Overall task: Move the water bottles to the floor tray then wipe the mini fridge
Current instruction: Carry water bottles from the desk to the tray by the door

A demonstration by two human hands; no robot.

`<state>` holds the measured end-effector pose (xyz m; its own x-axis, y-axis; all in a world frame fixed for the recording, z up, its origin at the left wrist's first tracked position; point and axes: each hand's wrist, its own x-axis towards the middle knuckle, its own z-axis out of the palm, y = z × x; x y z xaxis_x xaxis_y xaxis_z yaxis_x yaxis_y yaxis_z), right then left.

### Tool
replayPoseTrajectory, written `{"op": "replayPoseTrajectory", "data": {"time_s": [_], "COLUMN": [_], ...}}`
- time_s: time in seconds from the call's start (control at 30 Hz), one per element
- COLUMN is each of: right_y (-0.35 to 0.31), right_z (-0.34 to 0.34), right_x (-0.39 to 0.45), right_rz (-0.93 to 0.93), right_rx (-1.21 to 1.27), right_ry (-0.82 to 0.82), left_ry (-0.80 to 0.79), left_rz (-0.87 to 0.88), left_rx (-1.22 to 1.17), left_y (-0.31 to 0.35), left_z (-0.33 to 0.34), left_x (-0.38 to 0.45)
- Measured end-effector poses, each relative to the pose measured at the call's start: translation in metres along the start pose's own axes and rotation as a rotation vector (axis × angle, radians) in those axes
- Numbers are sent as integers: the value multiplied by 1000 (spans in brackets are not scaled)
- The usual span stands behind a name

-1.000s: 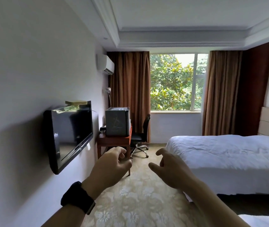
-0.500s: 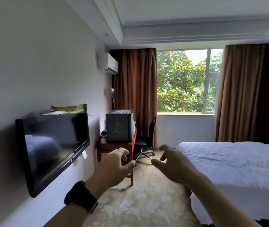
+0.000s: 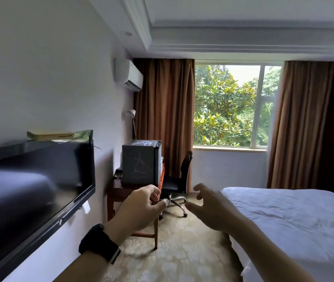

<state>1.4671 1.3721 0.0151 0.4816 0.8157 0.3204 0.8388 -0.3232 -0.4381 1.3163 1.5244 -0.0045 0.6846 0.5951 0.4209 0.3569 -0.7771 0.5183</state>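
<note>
mini fridge (image 3: 139,162) on red-brown desk (image 3: 119,193) by left wall, near curtain (image 3: 164,119); grey side faces camera, scribble marks on side and top. larger in view than a second ago: person has walked closer, wall tv (image 3: 33,190) now slides past at left. water bottles, floor tray not visible. left hand (image 3: 139,210) with black watch, right hand (image 3: 210,210) both raised ahead, fingers loosely curled, spread apart, holding nothing. office chair (image 3: 177,180) beyond desk, bed (image 3: 294,220) at right. judgement: approach phase only, fridge out of reach, no bottle moved yet.

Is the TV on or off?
Off. The TV screen is dark and only mirrors the room; no picture glows on it.
</note>
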Motion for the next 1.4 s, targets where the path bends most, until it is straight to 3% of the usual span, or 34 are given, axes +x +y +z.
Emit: {"op": "replayPoseTrajectory", "data": {"time_s": [0.23, 0.5, 0.87, 1.4], "right_y": [15, 57, 114, 263], "right_z": [24, 48, 55, 41], "right_x": [136, 223, 280, 348], "right_rz": [15, 91, 53, 22], "right_rx": [22, -25, -12, -31], "right_ry": [29, 53, 43, -39], "left_ry": [-8, 20, -63, -135], "left_rz": [33, -25, -21, 3], "left_rx": [-26, -2, -32, 0], "left_y": [-55, -88, -91, -64], "left_z": [8, 37, 80, 187], "left_x": [133, 215, 280, 385]}}
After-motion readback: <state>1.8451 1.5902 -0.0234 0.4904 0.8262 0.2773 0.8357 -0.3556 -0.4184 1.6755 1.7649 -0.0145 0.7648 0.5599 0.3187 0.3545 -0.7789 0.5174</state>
